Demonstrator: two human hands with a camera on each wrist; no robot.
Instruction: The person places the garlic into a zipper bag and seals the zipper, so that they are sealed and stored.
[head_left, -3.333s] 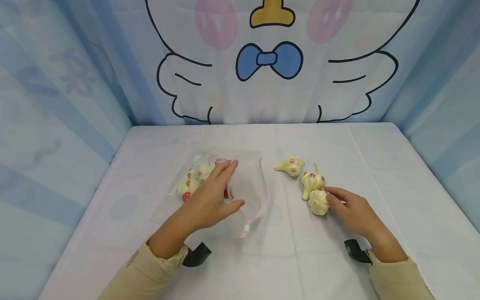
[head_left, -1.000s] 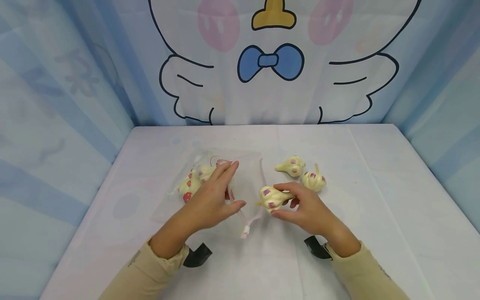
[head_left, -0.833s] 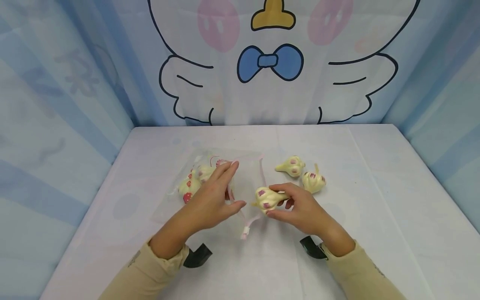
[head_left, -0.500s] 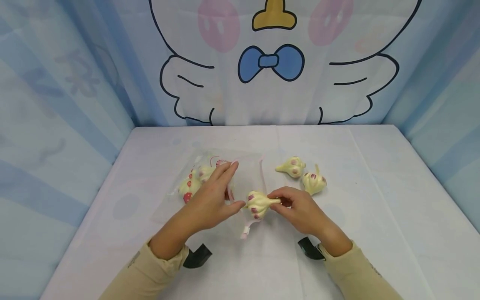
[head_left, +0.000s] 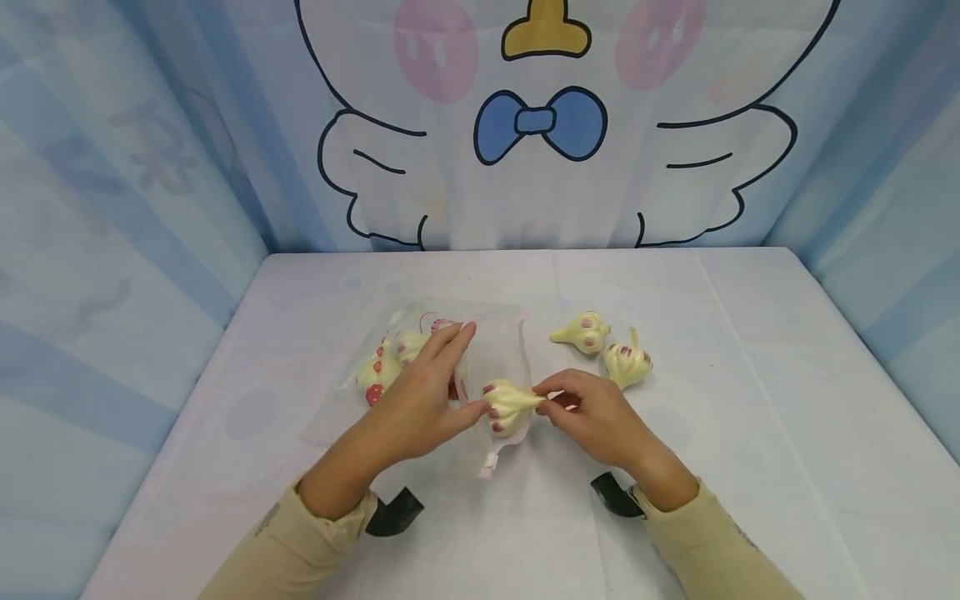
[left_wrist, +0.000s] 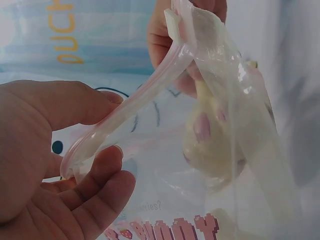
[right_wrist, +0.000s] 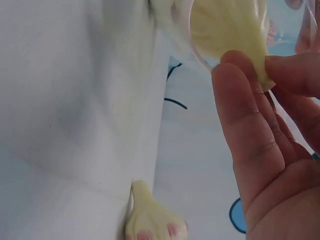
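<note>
A clear zip bag [head_left: 491,333] with a pink-edged mouth lies on the table, several pale things inside. My left hand [head_left: 420,400] holds the bag at its mouth, the pink rim [left_wrist: 142,92] between thumb and curled fingers in the left wrist view. By its stem, my right hand [head_left: 607,417] pinches a glossy cream garlic bulb [head_left: 506,404] with purple patches. The bulb's round end sits within the bag's mouth, seen through the plastic in the left wrist view. Two more garlic bulbs lie to the right: one farther back [head_left: 585,333], one nearer [head_left: 628,363].
A white cloth covers the table [head_left: 750,400]. Behind it hangs a curtain [head_left: 540,200] with a cartoon bow tie; blue curtains close both sides. A white slider [head_left: 490,462] sits at the near end of the bag's zip.
My right hand has picked up the nearest garlic bulb and carried it left, from the table to the bag's mouth. My left hand has stayed almost still.
</note>
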